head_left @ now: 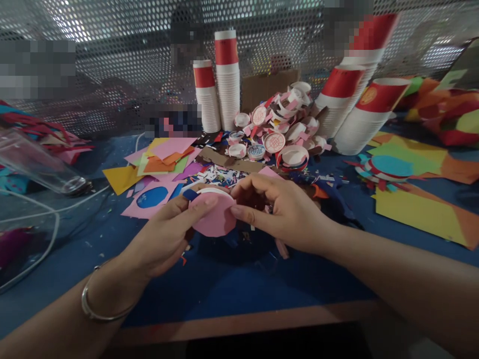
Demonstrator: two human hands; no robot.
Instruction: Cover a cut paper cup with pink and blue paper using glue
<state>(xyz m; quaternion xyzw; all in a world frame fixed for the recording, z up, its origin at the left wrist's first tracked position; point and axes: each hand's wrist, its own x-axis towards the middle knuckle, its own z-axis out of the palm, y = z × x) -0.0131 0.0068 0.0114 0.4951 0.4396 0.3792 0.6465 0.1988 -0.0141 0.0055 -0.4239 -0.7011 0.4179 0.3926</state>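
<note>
A round pink paper disc (214, 219) with a white rim along its top edge is held up over the near middle of the table. My left hand (168, 232) grips it from the left, thumb flat on the pink face and fingers behind. At its right edge, my right hand (280, 212) pinches with thumb and bent forefinger. What lies behind the disc is mostly hidden. Just left of the disc, a pink sheet (129, 210) with a round hole lies on the blue table (224, 289).
Tall stacks of paper cups (228, 85) stand at the back, more cups (368, 117) at the right. Between them is a heap of cut cup bases (274, 142). Coloured paper (419, 214) lies right, a clear container (41, 164) left. A white cable (56, 234) crosses the left side.
</note>
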